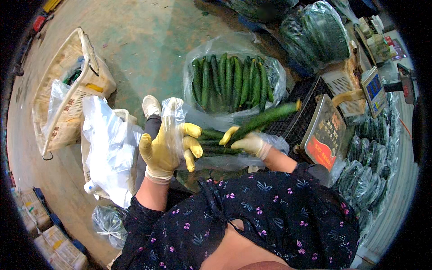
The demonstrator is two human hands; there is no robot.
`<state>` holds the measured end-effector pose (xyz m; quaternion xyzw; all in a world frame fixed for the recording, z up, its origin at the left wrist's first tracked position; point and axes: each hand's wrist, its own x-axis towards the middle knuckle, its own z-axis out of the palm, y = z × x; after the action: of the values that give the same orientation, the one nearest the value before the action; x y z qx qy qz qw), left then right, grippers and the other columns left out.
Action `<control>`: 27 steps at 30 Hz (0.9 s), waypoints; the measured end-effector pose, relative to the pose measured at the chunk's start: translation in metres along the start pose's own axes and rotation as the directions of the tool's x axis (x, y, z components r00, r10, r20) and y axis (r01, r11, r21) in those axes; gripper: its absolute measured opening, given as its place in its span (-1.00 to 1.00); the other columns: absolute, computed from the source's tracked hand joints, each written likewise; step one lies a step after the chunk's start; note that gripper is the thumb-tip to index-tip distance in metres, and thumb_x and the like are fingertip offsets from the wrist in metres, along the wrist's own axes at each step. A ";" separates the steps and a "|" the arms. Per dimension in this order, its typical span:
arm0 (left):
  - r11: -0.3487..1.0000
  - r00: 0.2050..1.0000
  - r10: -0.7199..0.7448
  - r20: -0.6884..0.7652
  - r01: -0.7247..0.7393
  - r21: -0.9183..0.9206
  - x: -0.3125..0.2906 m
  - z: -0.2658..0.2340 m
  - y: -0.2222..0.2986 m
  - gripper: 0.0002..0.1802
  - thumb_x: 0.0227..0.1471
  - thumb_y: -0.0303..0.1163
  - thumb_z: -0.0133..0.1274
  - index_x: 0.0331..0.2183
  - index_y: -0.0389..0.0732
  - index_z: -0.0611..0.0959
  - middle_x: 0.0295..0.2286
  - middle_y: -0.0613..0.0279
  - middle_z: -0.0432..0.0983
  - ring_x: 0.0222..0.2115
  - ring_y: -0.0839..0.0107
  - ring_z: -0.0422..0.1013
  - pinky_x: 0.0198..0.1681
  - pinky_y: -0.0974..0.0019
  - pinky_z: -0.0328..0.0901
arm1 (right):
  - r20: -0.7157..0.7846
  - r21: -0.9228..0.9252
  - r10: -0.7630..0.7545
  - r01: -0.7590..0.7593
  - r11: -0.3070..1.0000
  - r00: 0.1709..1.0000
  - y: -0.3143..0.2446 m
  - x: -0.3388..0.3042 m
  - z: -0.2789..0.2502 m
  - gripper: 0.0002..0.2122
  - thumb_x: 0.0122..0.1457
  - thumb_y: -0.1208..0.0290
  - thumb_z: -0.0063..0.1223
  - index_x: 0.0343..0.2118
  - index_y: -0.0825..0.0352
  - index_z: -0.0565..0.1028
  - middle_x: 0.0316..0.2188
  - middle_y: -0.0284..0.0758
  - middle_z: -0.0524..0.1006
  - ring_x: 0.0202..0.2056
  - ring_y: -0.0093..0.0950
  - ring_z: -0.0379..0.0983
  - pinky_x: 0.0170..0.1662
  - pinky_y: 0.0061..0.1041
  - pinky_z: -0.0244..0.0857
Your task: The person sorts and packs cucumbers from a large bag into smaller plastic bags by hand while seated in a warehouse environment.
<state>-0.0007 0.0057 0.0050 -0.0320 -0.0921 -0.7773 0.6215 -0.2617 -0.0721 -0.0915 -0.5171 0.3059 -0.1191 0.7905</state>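
Observation:
My left hand, in a yellow glove, has its fingers spread apart. A clear plastic bag lies over some of those fingers. A long green cucumber, blurred by motion and tilted up to the right, is in the grip of my gloved right hand. More cucumbers lie between my hands on clear plastic. Just beyond, a row of cucumbers fills a container lined with a clear liner.
Right of me stand a scale plate, its display and a black crate. Bagged cucumbers are stacked at the far right, with more bagged produce nearer. White plastic bags and a cream basket are at left.

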 end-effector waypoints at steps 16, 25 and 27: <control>0.992 0.996 -0.094 -0.002 0.093 0.086 -0.010 0.002 -0.008 0.04 -0.17 0.15 0.09 0.17 0.13 -0.15 -0.15 -0.42 0.26 -0.29 -0.28 0.39 -0.57 -0.06 0.45 | 0.251 -0.366 0.357 -0.253 0.896 0.900 -0.051 0.012 -0.054 -0.64 0.05 0.40 0.10 -0.06 0.32 0.41 -0.12 -0.31 0.47 -0.14 -0.55 0.38 -0.10 -0.54 0.30; 0.989 0.989 -0.148 0.011 0.148 0.029 0.013 -0.020 -0.018 -0.27 0.02 0.08 -0.13 0.15 0.04 0.06 -0.10 -0.34 0.26 -0.24 -0.28 0.36 -0.45 -0.17 0.41 | 0.070 -0.303 0.501 -0.460 0.835 0.863 0.015 -0.026 -0.039 -0.63 0.05 0.26 0.06 -0.06 0.25 0.42 -0.23 -0.37 0.49 -0.28 -0.56 0.43 -0.28 -0.53 0.31; 0.990 0.991 -0.137 0.003 0.137 -0.034 0.013 -0.025 -0.021 -0.25 0.00 0.06 -0.09 0.13 -0.03 0.08 -0.10 -0.37 0.24 -0.25 -0.30 0.36 -0.44 -0.17 0.41 | -0.077 -0.269 0.465 -0.468 0.842 0.882 0.015 -0.051 -0.041 -0.63 0.07 0.26 0.04 -0.05 0.26 0.40 -0.26 -0.37 0.50 -0.33 -0.57 0.42 -0.33 -0.53 0.32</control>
<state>-0.0222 -0.0069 -0.0197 -0.0362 -0.0810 -0.8196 0.5661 -0.3288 -0.0697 -0.0980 -0.5332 0.4396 0.1188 0.7130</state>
